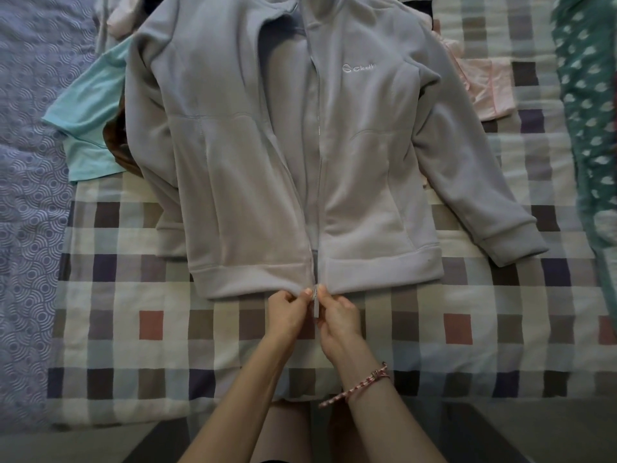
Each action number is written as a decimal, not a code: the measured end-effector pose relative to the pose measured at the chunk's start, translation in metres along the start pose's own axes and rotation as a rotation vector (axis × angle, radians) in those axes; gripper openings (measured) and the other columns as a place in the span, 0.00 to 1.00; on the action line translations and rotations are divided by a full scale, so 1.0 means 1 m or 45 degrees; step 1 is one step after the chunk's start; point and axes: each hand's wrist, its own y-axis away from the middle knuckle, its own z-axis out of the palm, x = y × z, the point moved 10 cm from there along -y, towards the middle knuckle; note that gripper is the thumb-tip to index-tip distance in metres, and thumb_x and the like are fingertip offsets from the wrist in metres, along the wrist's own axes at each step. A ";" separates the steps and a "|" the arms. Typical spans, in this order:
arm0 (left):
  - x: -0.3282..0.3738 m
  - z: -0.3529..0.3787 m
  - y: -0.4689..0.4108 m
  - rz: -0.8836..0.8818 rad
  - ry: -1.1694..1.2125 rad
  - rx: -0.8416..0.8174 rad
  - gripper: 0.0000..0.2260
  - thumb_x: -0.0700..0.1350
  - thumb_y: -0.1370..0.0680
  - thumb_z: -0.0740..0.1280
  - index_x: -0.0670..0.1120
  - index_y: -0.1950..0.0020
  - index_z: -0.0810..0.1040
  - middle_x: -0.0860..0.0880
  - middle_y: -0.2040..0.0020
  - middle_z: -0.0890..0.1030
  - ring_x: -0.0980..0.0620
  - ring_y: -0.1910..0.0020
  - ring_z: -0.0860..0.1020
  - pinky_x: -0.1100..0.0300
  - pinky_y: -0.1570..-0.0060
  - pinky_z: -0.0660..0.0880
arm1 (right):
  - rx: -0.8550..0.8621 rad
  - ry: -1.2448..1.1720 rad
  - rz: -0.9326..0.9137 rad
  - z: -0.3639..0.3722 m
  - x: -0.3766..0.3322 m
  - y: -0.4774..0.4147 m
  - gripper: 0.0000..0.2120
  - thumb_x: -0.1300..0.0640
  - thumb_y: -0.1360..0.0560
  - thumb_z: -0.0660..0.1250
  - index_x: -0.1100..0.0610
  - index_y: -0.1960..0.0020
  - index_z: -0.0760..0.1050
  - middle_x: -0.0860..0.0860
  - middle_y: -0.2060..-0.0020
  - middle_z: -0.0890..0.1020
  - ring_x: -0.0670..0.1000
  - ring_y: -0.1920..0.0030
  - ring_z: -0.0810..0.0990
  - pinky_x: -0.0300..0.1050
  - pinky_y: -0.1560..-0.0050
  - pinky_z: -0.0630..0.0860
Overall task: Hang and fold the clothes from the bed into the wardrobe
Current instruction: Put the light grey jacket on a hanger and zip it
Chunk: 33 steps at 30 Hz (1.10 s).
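Head view, nearest first. Both forearms reached in from the bottom edge, with a braided bracelet (367,384) on the right wrist.

Left hand (288,310) pinched the jacket hem just beside the zip, thumb on top. Right hand (337,315) pinched the opposite hem edge the same way. The zip pull (315,304) hung between the two thumbs. Likely reason: the two bottom ends were held together and taut so the zip could be started before hanging or folding.

The grey fleece jacket (253,162) lay face up on the checked blanket (150,329), hem toward the person and collar away. Laid flat like that, the front flaps met at the hem but gaped near the collar. One sleeve (484,195) was spread out to the right with its cuff on the blanket. The other lay tucked along the body.

Further back, a turquoise shirt (90,118) and something brown (117,142) lay partly under the jacket's left shoulder. A pink garment (487,85) lay beyond the right shoulder. These looked like the pile not yet sorted.

A green spotted cloth (587,95) ran along the far right edge and a blue patterned cover (30,162) along the left. No wardrobe was in sight.
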 end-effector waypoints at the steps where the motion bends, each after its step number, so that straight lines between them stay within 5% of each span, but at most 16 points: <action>1: -0.005 -0.002 0.000 -0.005 -0.021 0.004 0.09 0.43 0.23 0.66 0.40 0.61 0.75 0.41 0.63 0.79 0.47 0.64 0.78 0.52 0.58 0.77 | -0.011 0.114 0.063 -0.002 0.005 0.002 0.04 0.63 0.23 0.64 0.63 0.56 0.76 0.57 0.64 0.80 0.52 0.64 0.79 0.42 0.64 0.79; 5: -0.006 -0.001 0.000 0.051 -0.105 0.025 0.08 0.44 0.22 0.65 0.41 0.58 0.72 0.41 0.61 0.79 0.45 0.60 0.79 0.47 0.55 0.79 | -0.068 0.572 0.232 -0.004 0.009 0.008 0.13 0.60 0.22 0.62 0.60 0.65 0.73 0.48 0.81 0.74 0.43 0.80 0.71 0.33 0.81 0.67; 9: -0.005 -0.002 -0.004 0.048 -0.125 0.094 0.09 0.43 0.23 0.66 0.43 0.62 0.71 0.47 0.65 0.76 0.51 0.64 0.75 0.62 0.68 0.71 | -0.019 0.856 0.202 0.003 -0.018 0.005 0.14 0.67 0.24 0.57 0.61 0.68 0.71 0.52 0.81 0.72 0.42 0.87 0.63 0.30 0.86 0.55; 13: -0.018 -0.003 -0.007 -0.031 -0.045 0.110 0.08 0.42 0.24 0.67 0.37 0.51 0.74 0.44 0.58 0.77 0.49 0.58 0.75 0.62 0.66 0.70 | -0.130 0.870 0.179 0.058 -0.062 -0.006 0.16 0.68 0.23 0.51 0.61 0.68 0.66 0.48 0.88 0.66 0.41 0.90 0.57 0.31 0.89 0.51; 16: -0.039 -0.006 -0.002 -0.131 -0.092 0.105 0.08 0.41 0.24 0.67 0.38 0.48 0.74 0.45 0.54 0.76 0.49 0.54 0.74 0.59 0.55 0.72 | -0.303 0.750 0.058 0.122 -0.111 -0.010 0.17 0.66 0.21 0.48 0.60 0.67 0.65 0.46 0.88 0.65 0.41 0.90 0.57 0.31 0.90 0.50; 18: -0.047 -0.017 -0.003 -0.203 -0.253 0.084 0.08 0.41 0.23 0.66 0.39 0.47 0.74 0.44 0.52 0.76 0.48 0.54 0.75 0.59 0.54 0.72 | -0.394 0.754 0.036 0.151 -0.132 -0.004 0.18 0.64 0.20 0.49 0.59 0.67 0.64 0.46 0.88 0.64 0.41 0.89 0.58 0.31 0.90 0.50; 21: -0.028 -0.040 -0.018 -0.311 -0.976 -0.048 0.09 0.46 0.22 0.60 0.44 0.49 0.77 0.45 0.49 0.80 0.49 0.52 0.79 0.58 0.47 0.77 | -0.379 0.883 0.007 0.151 -0.138 -0.005 0.17 0.61 0.20 0.52 0.57 0.67 0.65 0.45 0.87 0.64 0.40 0.88 0.57 0.31 0.89 0.50; 23: 0.033 -0.047 -0.030 -0.155 -1.306 -0.028 0.12 0.51 0.21 0.60 0.46 0.44 0.77 0.47 0.44 0.79 0.50 0.46 0.79 0.58 0.44 0.75 | -0.349 0.943 0.024 0.147 -0.139 -0.005 0.16 0.60 0.21 0.54 0.57 0.68 0.66 0.45 0.86 0.64 0.41 0.88 0.57 0.29 0.88 0.50; 27: 0.175 -0.005 -0.041 0.490 -1.407 0.068 0.24 0.61 0.23 0.58 0.45 0.37 0.68 0.44 0.40 0.76 0.44 0.40 0.75 0.54 0.47 0.71 | -0.306 1.029 0.064 0.153 -0.141 -0.007 0.17 0.61 0.22 0.55 0.56 0.69 0.65 0.45 0.87 0.64 0.41 0.88 0.57 0.30 0.88 0.49; 33: 0.210 0.022 -0.075 0.566 -1.330 -0.074 0.18 0.56 0.19 0.53 0.46 0.42 0.74 0.45 0.41 0.77 0.45 0.41 0.74 0.55 0.47 0.69 | -0.281 1.075 0.116 0.186 -0.163 -0.027 0.17 0.65 0.24 0.53 0.57 0.71 0.64 0.45 0.87 0.63 0.41 0.88 0.56 0.29 0.88 0.48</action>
